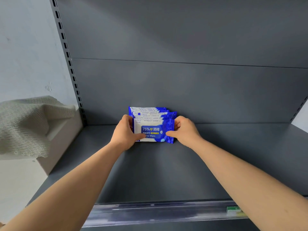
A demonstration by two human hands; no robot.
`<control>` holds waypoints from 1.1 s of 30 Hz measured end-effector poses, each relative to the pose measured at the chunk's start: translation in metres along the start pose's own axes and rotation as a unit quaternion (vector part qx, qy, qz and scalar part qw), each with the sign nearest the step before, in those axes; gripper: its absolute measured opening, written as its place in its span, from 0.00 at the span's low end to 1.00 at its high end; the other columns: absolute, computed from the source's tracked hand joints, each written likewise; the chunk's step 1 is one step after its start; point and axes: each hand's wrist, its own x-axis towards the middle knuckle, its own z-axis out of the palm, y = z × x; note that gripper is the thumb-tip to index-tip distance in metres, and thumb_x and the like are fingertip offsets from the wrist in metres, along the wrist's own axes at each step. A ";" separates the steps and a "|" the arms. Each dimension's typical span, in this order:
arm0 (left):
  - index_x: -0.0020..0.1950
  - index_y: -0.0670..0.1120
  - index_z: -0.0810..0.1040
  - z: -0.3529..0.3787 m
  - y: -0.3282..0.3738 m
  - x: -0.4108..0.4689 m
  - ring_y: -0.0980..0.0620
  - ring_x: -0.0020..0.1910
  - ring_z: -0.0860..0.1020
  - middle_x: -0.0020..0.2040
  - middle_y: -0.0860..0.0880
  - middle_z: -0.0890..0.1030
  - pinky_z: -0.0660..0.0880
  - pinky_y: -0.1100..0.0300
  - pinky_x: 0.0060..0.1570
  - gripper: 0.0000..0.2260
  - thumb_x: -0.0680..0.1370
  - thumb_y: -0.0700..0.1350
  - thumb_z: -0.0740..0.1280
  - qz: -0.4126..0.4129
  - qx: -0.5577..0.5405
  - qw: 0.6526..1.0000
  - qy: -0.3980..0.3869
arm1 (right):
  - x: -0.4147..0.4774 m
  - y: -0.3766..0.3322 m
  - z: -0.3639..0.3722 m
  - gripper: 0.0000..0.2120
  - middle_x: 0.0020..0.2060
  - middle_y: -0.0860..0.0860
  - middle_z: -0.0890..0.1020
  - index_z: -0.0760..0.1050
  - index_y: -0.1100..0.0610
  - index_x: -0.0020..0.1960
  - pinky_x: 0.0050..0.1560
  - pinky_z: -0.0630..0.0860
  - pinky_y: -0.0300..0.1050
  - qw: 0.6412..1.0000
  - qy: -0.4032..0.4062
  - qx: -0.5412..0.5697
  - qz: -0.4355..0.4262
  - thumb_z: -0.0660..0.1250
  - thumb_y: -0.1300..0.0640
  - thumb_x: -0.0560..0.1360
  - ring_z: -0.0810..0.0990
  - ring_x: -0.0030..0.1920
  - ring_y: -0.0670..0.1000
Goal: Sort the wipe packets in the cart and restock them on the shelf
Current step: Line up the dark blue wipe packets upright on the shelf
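While rearward, hands [124,132] [185,130] at packets' [154,130] side edges

Wipe packets [153,129]: upright row on the shelf [166,172], one behind another, rearmost close to the back panel [183,89]. Left hand [125,134] grips the row's left side and right hand [185,130] its right side, thumbs on the front packet's face. Slotted post [70,64] at the panel's left edge. Left of the shelf: box [60,140], cloth [25,124] draped over it. Rail [166,212] along the shelf's front edge, label [234,210] towards its right.
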 end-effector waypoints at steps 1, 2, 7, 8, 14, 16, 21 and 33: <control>0.57 0.49 0.67 0.001 0.000 0.001 0.54 0.49 0.78 0.53 0.54 0.76 0.74 0.61 0.44 0.28 0.66 0.46 0.79 -0.001 0.000 1.000 -0.001 | 0.002 -0.001 0.001 0.14 0.43 0.48 0.82 0.74 0.56 0.48 0.47 0.79 0.49 1.000 0.007 -0.007 -0.005 0.75 0.58 0.66 0.81 0.45 0.50; 0.58 0.49 0.67 0.002 -0.001 0.002 0.53 0.49 0.77 0.54 0.54 0.76 0.75 0.60 0.45 0.28 0.66 0.46 0.79 -0.001 0.000 1.000 -0.001 | 0.003 -0.001 0.003 0.14 0.43 0.48 0.82 0.73 0.55 0.48 0.47 0.79 0.50 1.000 0.012 -0.013 -0.008 0.75 0.58 0.66 0.81 0.45 0.50; 0.64 0.48 0.66 -0.002 -0.004 -0.002 0.54 0.50 0.77 0.55 0.54 0.76 0.75 0.60 0.47 0.32 0.66 0.47 0.79 -0.006 0.003 1.000 -0.023 | 0.002 -0.001 0.001 0.17 0.44 0.47 0.82 0.72 0.54 0.49 0.47 0.79 0.50 1.000 0.002 -0.015 -0.004 0.76 0.57 0.65 0.81 0.45 0.49; 0.65 0.48 0.65 -0.003 -0.005 -0.003 0.54 0.50 0.78 0.55 0.54 0.76 0.75 0.60 0.47 0.33 0.66 0.48 0.79 -0.005 0.005 1.000 -0.025 | 0.000 0.000 -0.001 0.17 0.44 0.47 0.82 0.72 0.54 0.49 0.47 0.79 0.50 1.000 -0.002 -0.019 -0.003 0.77 0.57 0.65 0.81 0.44 0.48; 0.67 0.49 0.64 -0.004 -0.005 -0.009 0.55 0.50 0.78 0.58 0.53 0.76 0.75 0.61 0.45 0.35 0.66 0.50 0.79 -0.004 0.016 1.000 -0.017 | -0.008 -0.004 -0.006 0.18 0.41 0.45 0.80 0.72 0.53 0.51 0.47 0.79 0.52 0.998 -0.004 -0.056 -0.013 0.76 0.55 0.66 0.81 0.42 0.48; 0.68 0.49 0.64 -0.005 -0.004 -0.010 0.55 0.50 0.77 0.59 0.53 0.76 0.75 0.63 0.44 0.36 0.66 0.51 0.78 -0.005 0.018 1.000 -0.018 | -0.010 -0.005 -0.006 0.19 0.41 0.45 0.80 0.72 0.53 0.52 0.48 0.79 0.52 0.998 -0.007 -0.067 -0.017 0.76 0.54 0.66 0.80 0.42 0.48; 0.69 0.49 0.65 -0.009 -0.002 -0.015 0.54 0.55 0.75 0.63 0.50 0.72 0.76 0.60 0.48 0.35 0.67 0.54 0.77 0.003 0.043 0.999 0.009 | -0.015 -0.003 -0.007 0.27 0.50 0.47 0.78 0.71 0.54 0.62 0.52 0.78 0.50 0.996 -0.016 -0.091 -0.017 0.76 0.51 0.67 0.79 0.48 0.49; 0.65 0.49 0.75 0.038 0.084 -0.033 0.45 0.60 0.72 0.60 0.49 0.76 0.66 0.54 0.58 0.17 0.78 0.52 0.62 0.233 0.325 0.916 0.018 | -0.052 0.031 -0.082 0.18 0.64 0.49 0.76 0.72 0.55 0.66 0.57 0.74 0.50 0.944 0.025 -0.316 -0.091 0.58 0.49 0.80 0.76 0.60 0.54</control>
